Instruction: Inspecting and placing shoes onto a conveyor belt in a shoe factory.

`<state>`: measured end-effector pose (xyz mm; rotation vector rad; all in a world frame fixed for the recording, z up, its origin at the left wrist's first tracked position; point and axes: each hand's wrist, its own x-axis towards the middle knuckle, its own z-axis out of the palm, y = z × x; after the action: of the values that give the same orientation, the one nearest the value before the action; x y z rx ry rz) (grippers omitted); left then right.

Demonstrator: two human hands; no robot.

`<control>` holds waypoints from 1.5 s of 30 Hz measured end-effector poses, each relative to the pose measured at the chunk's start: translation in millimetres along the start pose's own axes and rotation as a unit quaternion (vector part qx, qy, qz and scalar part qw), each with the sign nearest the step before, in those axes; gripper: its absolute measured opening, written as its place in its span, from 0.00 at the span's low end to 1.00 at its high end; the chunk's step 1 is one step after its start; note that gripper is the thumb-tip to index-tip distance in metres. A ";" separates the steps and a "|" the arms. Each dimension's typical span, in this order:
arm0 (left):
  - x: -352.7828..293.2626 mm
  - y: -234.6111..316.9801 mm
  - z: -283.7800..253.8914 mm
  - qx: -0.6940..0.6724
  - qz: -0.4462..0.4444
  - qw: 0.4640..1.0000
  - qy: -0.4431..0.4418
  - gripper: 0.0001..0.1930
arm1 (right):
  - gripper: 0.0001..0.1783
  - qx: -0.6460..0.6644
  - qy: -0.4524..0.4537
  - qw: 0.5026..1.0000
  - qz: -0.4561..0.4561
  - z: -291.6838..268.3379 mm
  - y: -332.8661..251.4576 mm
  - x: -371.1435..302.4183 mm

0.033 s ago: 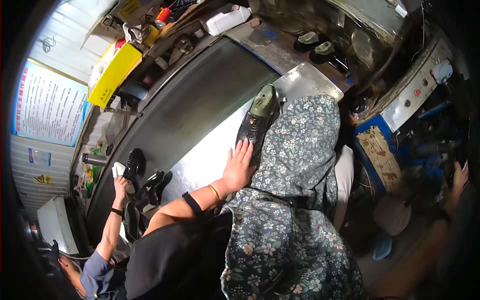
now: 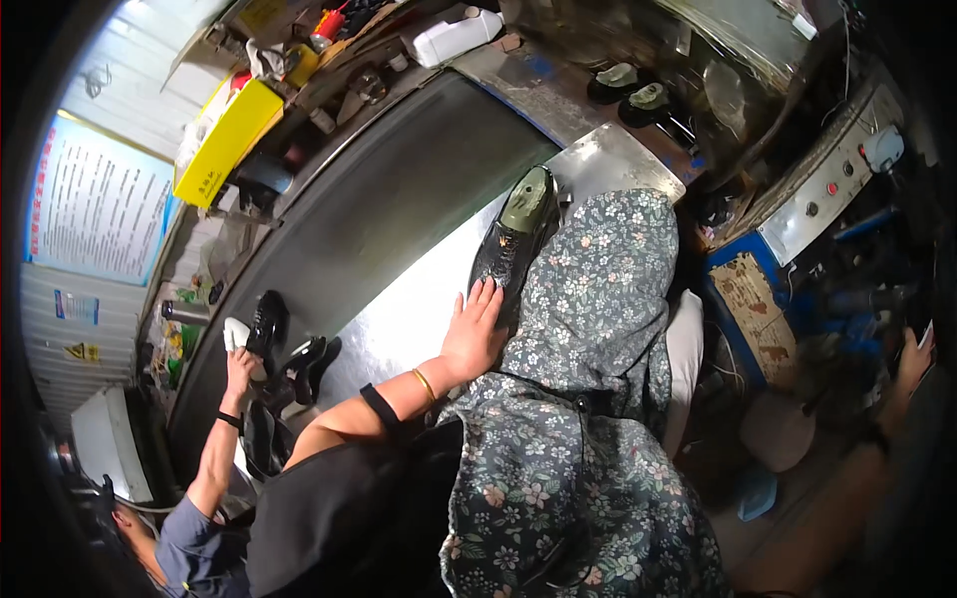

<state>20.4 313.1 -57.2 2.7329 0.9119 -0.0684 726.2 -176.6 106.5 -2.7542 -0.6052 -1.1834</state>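
A black shoe (image 2: 501, 256) with a green last (image 2: 526, 204) inside it lies on the bare metal ledge, beside the apron over my legs. My left hand (image 2: 473, 334) rests with its fingers laid flat on the toe end of this shoe, not wrapped round it. Far out at the right, my right hand (image 2: 911, 364) is closed on a thin, flat, pale-edged thing (image 2: 927, 337), perhaps a phone; the dark rim hides most of it.
A dark conveyor belt (image 2: 399, 164) runs along the metal ledge. At left, a co-worker's hand (image 2: 239, 371) holds a white cloth by a black shoe (image 2: 268, 321); more shoes lie nearby. Two shoes (image 2: 646, 98) stand at the back. A control panel (image 2: 812, 199) is at right.
Between the frames the co-worker's hand and cloth shift very slightly. My hands stay almost where they were.
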 end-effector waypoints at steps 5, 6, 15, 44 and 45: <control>-0.5 29.3 -40.6 -0.427 -0.019 0.903 0.032 0.16 | 0.37 -0.059 -0.001 0.996 0.060 -7.9 -49.2 -40.4; 6.5 38.4 -52.2 -0.510 -0.049 0.858 -0.027 0.15 | 0.36 -0.011 0.089 0.996 0.008 -33.0 -86.5 -59.5; 139.1 53.6 -172.6 -0.792 0.012 0.444 -0.419 0.48 | 0.41 0.475 -0.053 0.791 -0.382 -183.5 -378.2 -134.6; 561.3 -53.7 -87.9 -0.044 0.058 0.953 0.293 0.37 | 0.15 0.372 -0.440 0.779 0.246 -84.9 -289.3 -322.4; 537.0 -31.1 -100.2 -0.120 0.037 0.985 0.120 0.33 | 0.14 0.365 -0.450 0.776 0.248 -85.4 -291.9 -319.1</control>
<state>428.9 676.6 -35.0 2.5807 0.8159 0.3690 356.2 -31.3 -84.0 -2.3283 -0.2328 0.4822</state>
